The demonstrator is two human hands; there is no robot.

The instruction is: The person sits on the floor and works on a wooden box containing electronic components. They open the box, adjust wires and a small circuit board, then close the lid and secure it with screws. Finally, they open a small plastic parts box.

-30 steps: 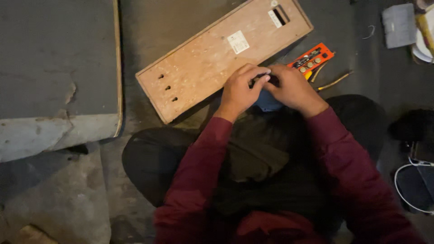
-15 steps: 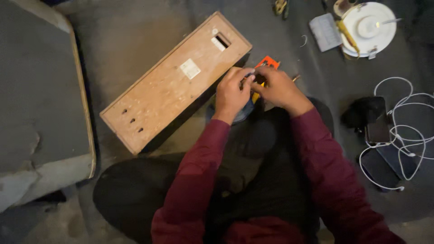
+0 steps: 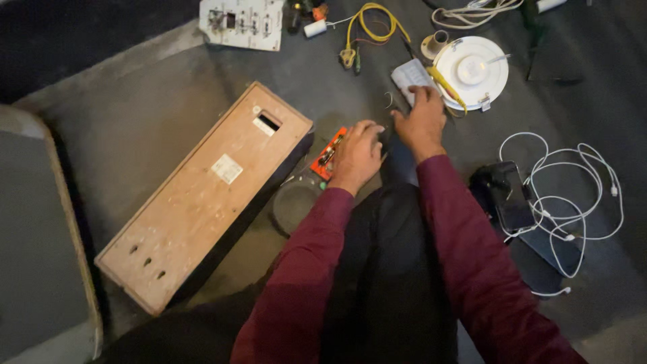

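My left hand point(image 3: 357, 155) lies knuckles up on the orange board point(image 3: 328, 154), fingers curled down over its right end. I cannot tell whether they grip it or only rest there. The board sits on the grey floor point(image 3: 135, 114), just beside the near corner of the long wooden box point(image 3: 209, 195), with a round dark disc point(image 3: 294, 202) just below it.

My right hand point(image 3: 421, 121) reaches further out, fingers spread flat, the tips touching the small white pad point(image 3: 410, 75). It holds nothing that I can see. The pad lies just beside the round white lamp point(image 3: 472, 71), and a yellow wire point(image 3: 374, 27) loops beyond it. To my right a phone point(image 3: 513, 195) rests among white cables point(image 3: 573, 195). A white panel point(image 3: 242, 23) lies at the far edge.
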